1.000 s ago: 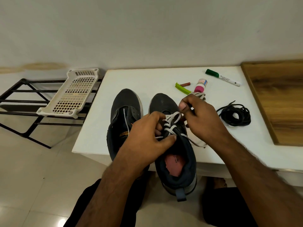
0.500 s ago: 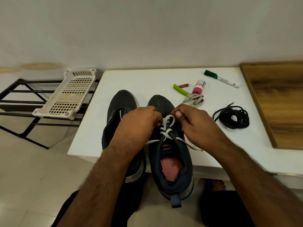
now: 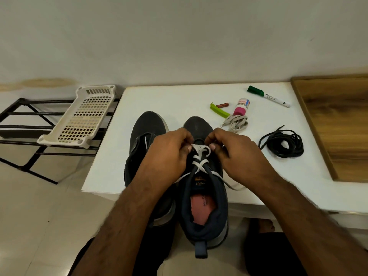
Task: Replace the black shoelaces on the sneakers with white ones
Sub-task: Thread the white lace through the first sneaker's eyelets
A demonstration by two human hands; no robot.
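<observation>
Two dark sneakers stand side by side on the white table [image 3: 179,100], heels toward me over its front edge. The right sneaker [image 3: 205,208] has a white lace [image 3: 200,158] crossed through its lower eyelets, with loose ends trailing to both sides. My left hand [image 3: 169,154] pinches the lace at the left eyelets; my right hand [image 3: 233,152] pinches it at the right eyelets. The left sneaker [image 3: 147,124] is partly hidden behind my left hand. A spare white lace [image 3: 237,122] lies bundled beyond the right sneaker. Removed black laces [image 3: 282,144] lie coiled at the right.
A green clip [image 3: 218,110], a small battery [image 3: 223,105], a pink-capped bottle [image 3: 242,106] and a green-capped marker [image 3: 268,96] lie at the table's back. A wooden board [image 3: 338,120] lies at the right. A white plastic tray [image 3: 81,116] rests on a black rack [image 3: 18,124] at the left.
Both hands have come down to the lower eyelets and drawn closer together on the white lace. My right hand dropped from its raised pull. The view has shifted slightly.
</observation>
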